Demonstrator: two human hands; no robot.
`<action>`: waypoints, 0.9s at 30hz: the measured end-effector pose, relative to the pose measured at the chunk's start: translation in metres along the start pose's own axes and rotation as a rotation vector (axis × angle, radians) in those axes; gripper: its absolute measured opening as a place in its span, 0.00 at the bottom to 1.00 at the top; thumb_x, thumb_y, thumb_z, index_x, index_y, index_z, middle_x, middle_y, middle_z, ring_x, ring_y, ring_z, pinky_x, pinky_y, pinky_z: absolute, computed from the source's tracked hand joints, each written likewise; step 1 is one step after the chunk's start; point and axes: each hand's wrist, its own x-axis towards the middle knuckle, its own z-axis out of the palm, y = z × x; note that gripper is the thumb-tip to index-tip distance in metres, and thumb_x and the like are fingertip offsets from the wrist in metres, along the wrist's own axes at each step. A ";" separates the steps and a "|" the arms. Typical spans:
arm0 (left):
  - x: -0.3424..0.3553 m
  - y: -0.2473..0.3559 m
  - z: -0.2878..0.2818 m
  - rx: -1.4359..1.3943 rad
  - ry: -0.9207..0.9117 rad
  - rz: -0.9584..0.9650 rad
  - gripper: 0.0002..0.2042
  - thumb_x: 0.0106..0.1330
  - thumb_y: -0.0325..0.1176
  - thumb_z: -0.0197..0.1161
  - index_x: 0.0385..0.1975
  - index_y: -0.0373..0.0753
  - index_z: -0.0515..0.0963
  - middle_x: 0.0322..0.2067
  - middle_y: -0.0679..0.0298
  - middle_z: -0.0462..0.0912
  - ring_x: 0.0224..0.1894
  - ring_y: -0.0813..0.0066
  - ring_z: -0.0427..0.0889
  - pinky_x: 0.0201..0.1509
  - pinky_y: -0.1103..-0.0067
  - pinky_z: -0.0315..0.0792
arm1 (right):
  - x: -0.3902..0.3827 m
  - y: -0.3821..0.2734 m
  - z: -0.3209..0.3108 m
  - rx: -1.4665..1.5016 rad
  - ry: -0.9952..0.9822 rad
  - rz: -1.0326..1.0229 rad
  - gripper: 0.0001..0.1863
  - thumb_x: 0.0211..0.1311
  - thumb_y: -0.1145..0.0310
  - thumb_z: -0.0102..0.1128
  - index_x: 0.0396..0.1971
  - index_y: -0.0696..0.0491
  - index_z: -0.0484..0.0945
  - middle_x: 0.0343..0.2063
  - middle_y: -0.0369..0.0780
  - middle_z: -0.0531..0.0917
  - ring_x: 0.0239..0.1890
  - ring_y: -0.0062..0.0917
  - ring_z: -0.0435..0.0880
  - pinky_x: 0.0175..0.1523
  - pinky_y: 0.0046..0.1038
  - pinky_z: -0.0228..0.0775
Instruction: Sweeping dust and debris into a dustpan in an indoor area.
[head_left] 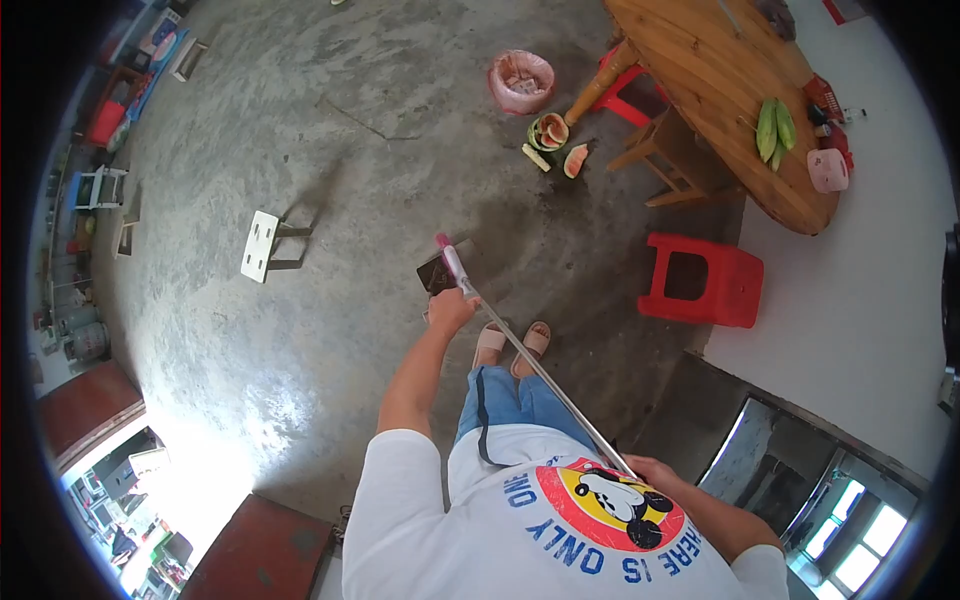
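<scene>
A long-handled cleaning tool with a silver pole [555, 388] and a pink and white lower end slants across the front of my body. My left hand [453, 311] is closed around it low down, near that end. Up by my shirt, my right hand [654, 471] grips the top of the pole, its fingers partly hidden. Just beyond my left hand is a dark, squarish flat piece [434, 276]; I cannot tell whether it belongs to the tool or lies on the floor. My feet in pale slippers [489, 345] stand close behind the tool's end.
A small white-topped stool [261, 247] stands left on the concrete floor [370, 200]. A red plastic stool [705, 281] is at right. Ahead are a pink-lined bin [521, 82], melon rind pieces [575, 161] and a wooden table [720, 75] bearing green vegetables [775, 130]. Shelves line the left.
</scene>
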 end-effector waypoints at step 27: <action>-0.014 -0.014 0.030 -0.348 0.180 -0.317 0.25 0.54 0.56 0.56 0.34 0.36 0.78 0.34 0.47 0.80 0.41 0.49 0.78 0.45 0.62 0.71 | 0.038 -0.159 -0.096 -0.507 0.012 0.039 0.17 0.63 0.58 0.49 0.51 0.45 0.72 0.20 0.29 0.70 0.18 0.11 0.67 0.20 0.14 0.56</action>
